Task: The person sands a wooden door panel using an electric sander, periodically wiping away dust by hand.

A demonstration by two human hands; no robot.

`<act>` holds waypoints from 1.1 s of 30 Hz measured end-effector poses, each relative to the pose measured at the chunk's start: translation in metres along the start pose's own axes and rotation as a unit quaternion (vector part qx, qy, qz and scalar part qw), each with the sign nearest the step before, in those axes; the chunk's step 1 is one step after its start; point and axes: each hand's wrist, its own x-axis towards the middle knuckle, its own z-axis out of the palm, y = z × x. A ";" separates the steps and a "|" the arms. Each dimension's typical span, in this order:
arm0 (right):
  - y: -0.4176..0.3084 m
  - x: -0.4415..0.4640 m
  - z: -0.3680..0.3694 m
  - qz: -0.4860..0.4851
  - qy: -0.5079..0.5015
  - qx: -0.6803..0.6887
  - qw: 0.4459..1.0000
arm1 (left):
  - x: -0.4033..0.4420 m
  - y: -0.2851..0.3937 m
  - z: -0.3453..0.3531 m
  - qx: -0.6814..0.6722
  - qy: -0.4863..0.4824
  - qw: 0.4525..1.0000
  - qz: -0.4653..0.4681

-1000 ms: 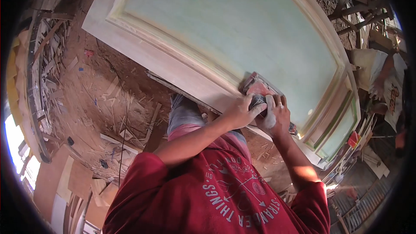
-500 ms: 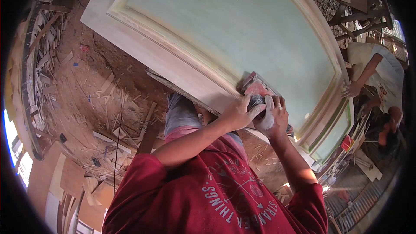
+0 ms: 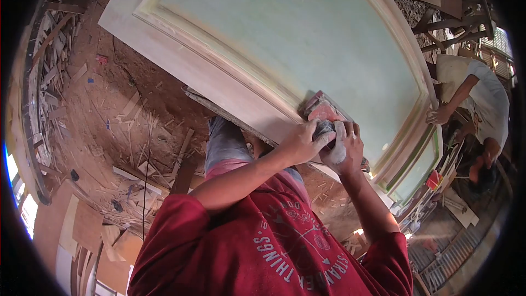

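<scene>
Sander (image 3: 325, 112): one, clamped in your left fingers (image 3: 310, 135) and right fingers (image 3: 353, 132); one panel (image 3: 274, 38) beneath; one co-worker (image 3: 487, 101), 3 o'clock.

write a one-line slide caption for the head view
Left hand and right hand grip a dusty red power tool on a pale green panel, a co-worker beside it.

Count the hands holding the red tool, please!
2. The left hand is on the left of the red tool, and the right hand is on the right. A co-worker's hand is away from it. I see none hidden.
</scene>
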 end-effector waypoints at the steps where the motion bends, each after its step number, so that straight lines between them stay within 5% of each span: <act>1: -0.005 0.005 0.000 -0.003 0.005 0.003 1.000 | -0.001 -0.001 -0.005 -0.023 0.006 1.000 0.008; 33: -0.026 0.021 -0.002 0.035 -0.029 0.035 0.998 | 0.002 0.005 -0.036 0.000 0.004 1.000 0.004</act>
